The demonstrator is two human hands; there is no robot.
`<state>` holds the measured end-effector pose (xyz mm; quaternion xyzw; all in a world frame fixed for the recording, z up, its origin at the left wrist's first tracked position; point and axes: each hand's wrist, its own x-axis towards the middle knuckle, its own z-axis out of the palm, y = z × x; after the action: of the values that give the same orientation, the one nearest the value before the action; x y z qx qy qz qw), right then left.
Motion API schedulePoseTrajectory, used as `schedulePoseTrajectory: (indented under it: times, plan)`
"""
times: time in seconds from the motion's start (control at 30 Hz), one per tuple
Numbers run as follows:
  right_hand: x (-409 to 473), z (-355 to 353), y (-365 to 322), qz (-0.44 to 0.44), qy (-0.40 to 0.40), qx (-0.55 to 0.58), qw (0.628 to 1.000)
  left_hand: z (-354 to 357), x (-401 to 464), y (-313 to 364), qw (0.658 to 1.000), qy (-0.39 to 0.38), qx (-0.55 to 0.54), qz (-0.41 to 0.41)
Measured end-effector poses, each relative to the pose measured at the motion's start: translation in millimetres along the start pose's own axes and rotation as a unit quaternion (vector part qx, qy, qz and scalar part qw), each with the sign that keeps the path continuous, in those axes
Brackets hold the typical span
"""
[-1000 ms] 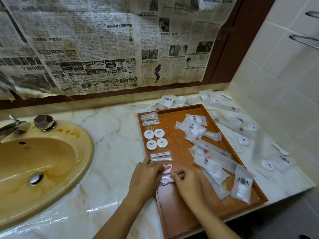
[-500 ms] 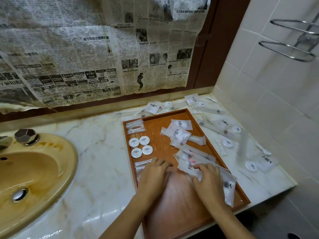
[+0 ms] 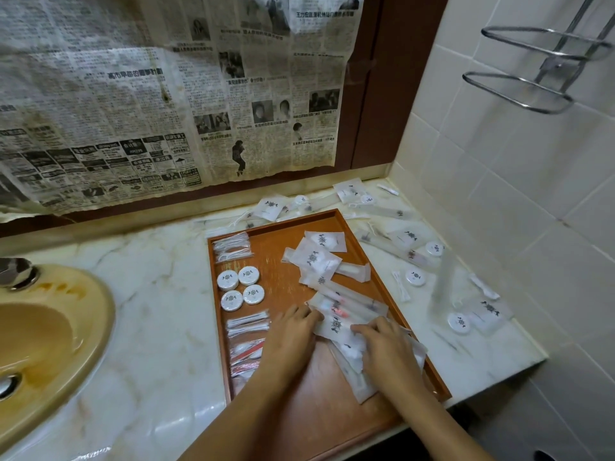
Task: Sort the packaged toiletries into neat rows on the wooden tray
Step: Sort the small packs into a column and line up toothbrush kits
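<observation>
Both hands (image 3: 339, 341) pinching one logo sachet (image 3: 336, 326) mid-tray, bare wooden tray (image 3: 319, 414) floor at near edge

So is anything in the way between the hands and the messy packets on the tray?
No. Both the left hand and right hand already touch the loose packets on the wooden tray; nothing visible lies between them.

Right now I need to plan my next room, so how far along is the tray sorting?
Partly done. The wooden tray has a tidy left column: four round tins and cotton swab packs. Both hands, left hand and right hand, work the loose sachet pile. Many packets still lie on the counter.
</observation>
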<state>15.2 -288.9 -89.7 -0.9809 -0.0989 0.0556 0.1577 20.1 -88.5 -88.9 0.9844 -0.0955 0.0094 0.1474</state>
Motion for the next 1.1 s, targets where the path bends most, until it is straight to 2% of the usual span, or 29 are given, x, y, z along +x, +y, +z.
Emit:
schedulePoseTrajectory:
  times: [0.1, 0.23, 0.5, 0.67, 0.83, 1.0, 1.1]
  plan:
    - [4, -2, 7, -0.014, -0.004, 0.034, 0.999, -4, 1, 0, 0.999, 0.018, -0.033, -0.003]
    - [14, -11, 11, -0.024, 0.022, 0.148, 0.988, -12, 3, -4, 0.993, 0.057, -0.101, -0.019]
    - [27, -48, -17, -0.073, 0.097, 0.272, 0.955, -35, -12, -8, 0.948, 0.160, -0.255, -0.104]
    - [3, -33, -35, -0.060, 0.052, 0.372, 0.925, -42, -54, -14, 0.932, 0.196, -0.274, -0.133]
    - [-26, -4, -44, -0.095, 0.011, 0.334, 0.938, -31, -117, -25, 0.947, 0.173, -0.228, -0.149]
    - [-50, 18, -52, -0.095, -0.022, 0.318, 0.943, -19, -164, -29, 0.950, 0.151, -0.218, -0.162]
    - [-62, 28, -53, -0.105, -0.021, 0.300, 0.948, -12, -185, -28, 0.954, 0.153, -0.205, -0.154]
